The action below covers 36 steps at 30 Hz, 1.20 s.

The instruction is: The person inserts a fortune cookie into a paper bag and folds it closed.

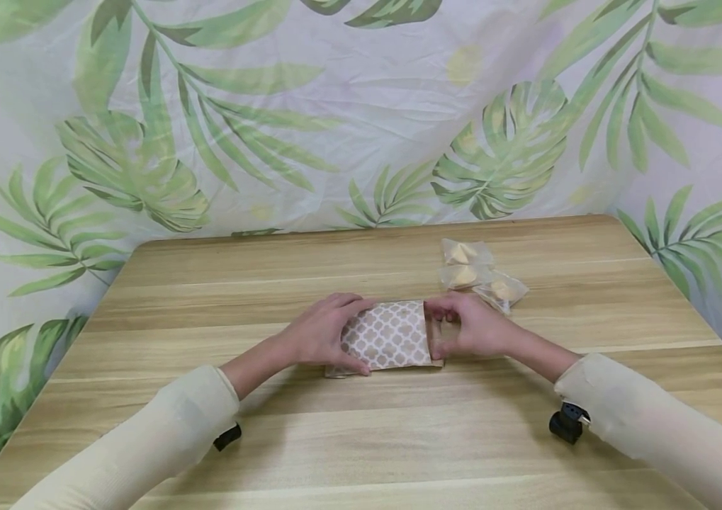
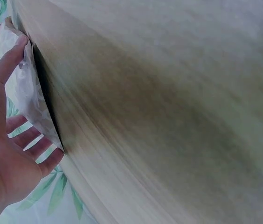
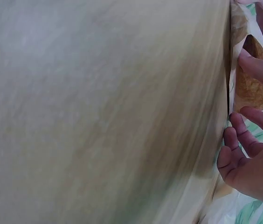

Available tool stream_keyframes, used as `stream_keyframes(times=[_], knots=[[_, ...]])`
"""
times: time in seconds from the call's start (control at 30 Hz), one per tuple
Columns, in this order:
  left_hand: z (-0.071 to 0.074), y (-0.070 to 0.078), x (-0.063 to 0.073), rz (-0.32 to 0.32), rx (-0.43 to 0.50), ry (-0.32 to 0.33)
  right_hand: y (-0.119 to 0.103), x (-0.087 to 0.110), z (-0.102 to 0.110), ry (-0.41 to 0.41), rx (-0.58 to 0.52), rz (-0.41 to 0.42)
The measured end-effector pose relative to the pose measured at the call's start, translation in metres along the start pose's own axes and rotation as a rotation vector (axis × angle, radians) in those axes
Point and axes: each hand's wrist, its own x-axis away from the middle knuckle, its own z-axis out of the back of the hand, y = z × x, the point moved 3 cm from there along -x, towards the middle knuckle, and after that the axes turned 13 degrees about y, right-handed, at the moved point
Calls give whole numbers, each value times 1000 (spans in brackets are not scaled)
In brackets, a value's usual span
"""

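- Across the near part of the bench [image 1: 386, 453], a pale left sleeve [image 1: 163, 425] and a matching right sleeve [image 1: 667, 418] slant inward, with a small black device under each cuff.
- Midway between the bench's left and right edges is a paper bag [image 1: 392, 333], tan with a white lattice print; its mouth faces the right edge and shows brown paper inside.
- At the bag's other end, the left hand [image 1: 331, 333] spans it widely and holds it, thumb on the near side, fingers on the far side.
- At the mouth, the right hand [image 1: 475, 329] holds the opening between thumb and fingers, its other fingers curled.
- Just beyond the right hand, toward the bench's far right corner, three see-through packets [image 1: 463, 276] lie close together, each with a yellowish piece inside.
- Behind the bench's far edge hangs a pale cloth [image 1: 392, 92] printed with green leaves.
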Motion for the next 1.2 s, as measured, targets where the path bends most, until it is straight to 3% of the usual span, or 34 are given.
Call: stream_keyframes(times=[0.13, 0.4, 0.93, 1.2], knots=[[1, -1, 0, -10, 12, 3, 0, 0, 0, 10, 77, 37], [2, -2, 1, -11, 39, 19, 0, 1, 1, 7, 100, 17], [1, -3, 3, -6, 82, 87, -6, 5, 7, 33, 41, -65], [1, -4, 4, 10, 91, 82, -6, 5, 19, 99, -2, -31]])
